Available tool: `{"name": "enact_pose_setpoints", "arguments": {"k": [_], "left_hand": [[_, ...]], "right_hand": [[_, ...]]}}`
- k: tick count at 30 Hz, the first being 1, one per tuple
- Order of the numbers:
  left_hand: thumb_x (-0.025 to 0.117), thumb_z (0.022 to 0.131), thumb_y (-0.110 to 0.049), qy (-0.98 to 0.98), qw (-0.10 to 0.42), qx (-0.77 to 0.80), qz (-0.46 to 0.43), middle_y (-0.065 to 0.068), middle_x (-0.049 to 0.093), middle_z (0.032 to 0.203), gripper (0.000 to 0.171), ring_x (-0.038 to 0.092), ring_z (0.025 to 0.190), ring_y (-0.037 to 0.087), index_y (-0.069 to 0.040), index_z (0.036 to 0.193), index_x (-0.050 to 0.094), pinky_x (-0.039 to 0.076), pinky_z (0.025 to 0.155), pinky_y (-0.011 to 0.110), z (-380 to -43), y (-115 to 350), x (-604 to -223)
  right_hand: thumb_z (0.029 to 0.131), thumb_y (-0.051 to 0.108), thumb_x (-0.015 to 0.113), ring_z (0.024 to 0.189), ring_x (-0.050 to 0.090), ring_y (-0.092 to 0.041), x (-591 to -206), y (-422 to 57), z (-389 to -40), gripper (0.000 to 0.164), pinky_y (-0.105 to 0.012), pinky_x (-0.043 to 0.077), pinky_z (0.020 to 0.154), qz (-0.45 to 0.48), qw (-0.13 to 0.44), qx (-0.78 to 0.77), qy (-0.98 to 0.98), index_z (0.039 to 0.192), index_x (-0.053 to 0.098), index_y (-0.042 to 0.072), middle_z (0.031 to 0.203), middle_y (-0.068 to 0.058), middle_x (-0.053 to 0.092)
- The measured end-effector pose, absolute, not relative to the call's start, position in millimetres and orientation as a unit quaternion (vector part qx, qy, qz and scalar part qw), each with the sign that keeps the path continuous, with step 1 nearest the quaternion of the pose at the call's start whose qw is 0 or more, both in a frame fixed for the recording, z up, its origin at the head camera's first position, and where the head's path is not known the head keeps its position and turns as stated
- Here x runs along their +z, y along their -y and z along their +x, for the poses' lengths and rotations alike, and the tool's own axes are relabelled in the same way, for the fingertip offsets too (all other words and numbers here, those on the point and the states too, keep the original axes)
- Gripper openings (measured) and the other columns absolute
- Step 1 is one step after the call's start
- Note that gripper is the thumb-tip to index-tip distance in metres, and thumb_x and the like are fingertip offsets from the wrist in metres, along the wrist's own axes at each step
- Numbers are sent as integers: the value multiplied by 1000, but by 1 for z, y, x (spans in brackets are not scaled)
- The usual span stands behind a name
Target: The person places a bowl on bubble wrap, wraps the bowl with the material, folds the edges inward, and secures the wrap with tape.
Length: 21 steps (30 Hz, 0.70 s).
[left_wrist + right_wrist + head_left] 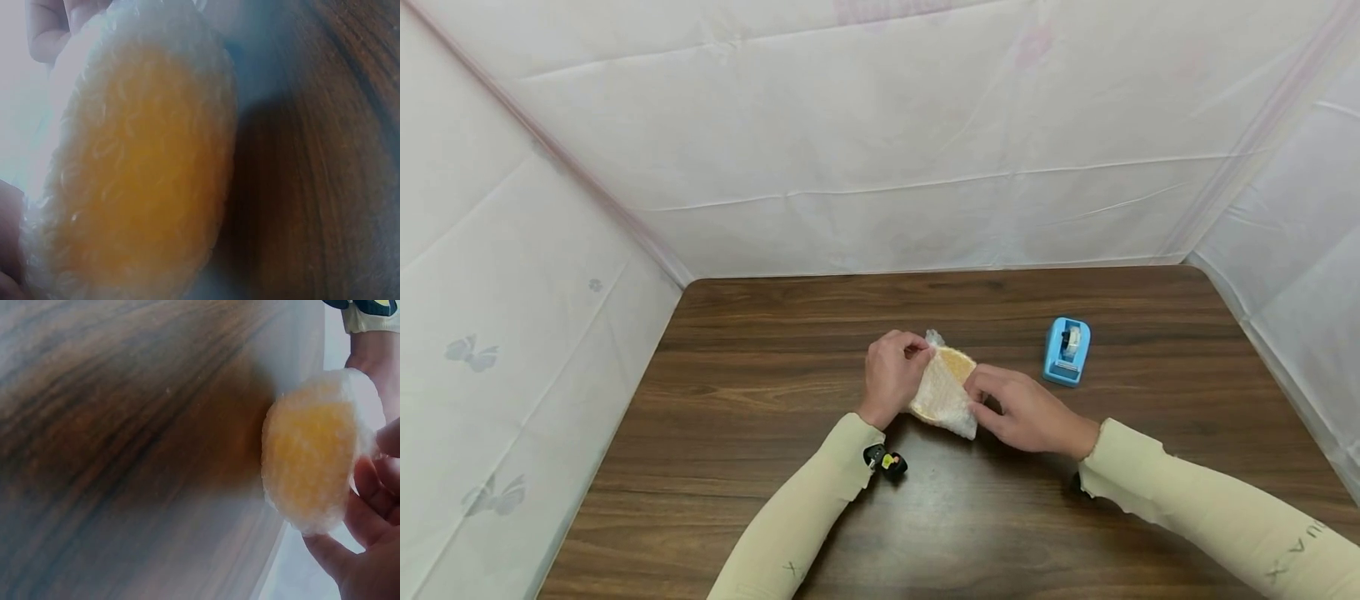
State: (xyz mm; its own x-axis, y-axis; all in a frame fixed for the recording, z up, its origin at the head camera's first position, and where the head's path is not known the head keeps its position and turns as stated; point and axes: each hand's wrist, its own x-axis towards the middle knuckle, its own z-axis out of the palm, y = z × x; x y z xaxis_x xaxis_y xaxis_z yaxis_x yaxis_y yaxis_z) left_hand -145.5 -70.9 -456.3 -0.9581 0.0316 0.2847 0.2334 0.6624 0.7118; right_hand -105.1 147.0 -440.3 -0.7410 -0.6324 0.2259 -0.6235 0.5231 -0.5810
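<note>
A yellow object, roundish and flat, is wrapped in clear bubble wrap (942,400) near the middle of the table. Part of the yellow object (957,363) shows plainly at the upper right of the bundle in the head view. My left hand (895,371) pinches the wrap at the bundle's upper left. On the other side, my right hand (1018,408) holds its right edge between thumb and fingers. In the right wrist view the bundle (312,450) is tilted up above the table. Bubbles cover its yellow face in the left wrist view.
A blue tape dispenser (1067,352) with a roll of tape stands to the right of my hands. The dark wood-grain table (737,358) is enclosed by white patterned sheets (887,150) at the back and sides.
</note>
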Motion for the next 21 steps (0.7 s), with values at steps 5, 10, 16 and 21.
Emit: {"name": "enact_pose_setpoints", "arguments": {"k": [5, 10, 16, 21], "left_hand": [[80, 92, -15, 905, 135, -395, -78, 6, 75, 88, 8, 73, 81, 19, -8, 89, 80, 59, 73, 33, -146, 70, -457], [80, 92, -15, 906, 142, -390, -81, 5, 75, 87, 8, 72, 80, 18, -9, 88, 80, 58, 73, 32, -147, 70, -458], [81, 91, -15, 908, 143, -383, -89, 5, 74, 86, 7, 71, 79, 18, -9, 87, 80, 57, 72, 33, -147, 71, -458], [80, 92, -14, 910, 147, -375, -99, 5, 73, 86, 7, 70, 78, 18, -8, 88, 81, 56, 71, 30, -147, 70, -458]], "right_hand": [[96, 10, 74, 85, 60, -5, -444, -146, -104, 12, -31, 57, 76, -376, -44, -303, -875, 99, 63, 16, 103, 3, 66], [94, 11, 73, 105, 66, -21, -448, -147, -103, 16, -42, 57, 93, -484, -188, -184, -835, 110, 70, 7, 112, -6, 70], [91, 31, 80, 106, 69, -20, -450, -147, -96, 31, -41, 54, 94, -558, -237, -85, -791, 113, 76, 11, 110, -2, 76], [84, 31, 88, 105, 71, -19, -452, -152, -100, 42, -41, 56, 97, -568, -216, -82, -790, 117, 75, 9, 111, -2, 78]]}}
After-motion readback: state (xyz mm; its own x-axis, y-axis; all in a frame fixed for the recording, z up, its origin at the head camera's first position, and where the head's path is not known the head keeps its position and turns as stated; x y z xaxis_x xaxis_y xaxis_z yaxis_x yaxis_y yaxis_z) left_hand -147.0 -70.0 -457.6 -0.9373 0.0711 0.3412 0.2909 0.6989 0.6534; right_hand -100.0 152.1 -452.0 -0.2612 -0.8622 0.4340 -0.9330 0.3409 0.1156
